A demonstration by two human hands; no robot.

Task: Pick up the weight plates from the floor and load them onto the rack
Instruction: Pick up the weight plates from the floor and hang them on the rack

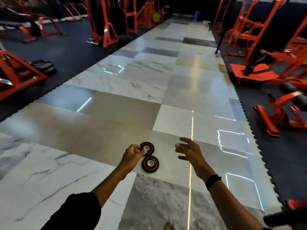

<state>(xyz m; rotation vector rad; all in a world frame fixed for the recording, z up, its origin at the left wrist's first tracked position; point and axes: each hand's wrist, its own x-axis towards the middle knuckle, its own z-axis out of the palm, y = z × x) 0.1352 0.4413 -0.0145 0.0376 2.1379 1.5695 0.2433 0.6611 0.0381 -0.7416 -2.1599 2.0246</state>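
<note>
Two small black weight plates with red rings lie flat on the shiny tiled floor. The far plate (148, 147) touches the near plate (150, 164). My left hand (132, 157) reaches down over the left edge of the far plate, fingers curled at its rim and centre hole; whether it truly grips the plate is unclear. My right hand (189, 151) hovers to the right of both plates, fingers spread and relaxed, holding nothing. A black band sits on my right wrist. No plate rack is clearly identifiable.
Orange gym machines (259, 52) line the black rubber mats on the right, and more orange frames (103, 22) stand on the left. A black stack of plates (43, 66) lies at the left. The tiled aisle (149, 90) runs ahead.
</note>
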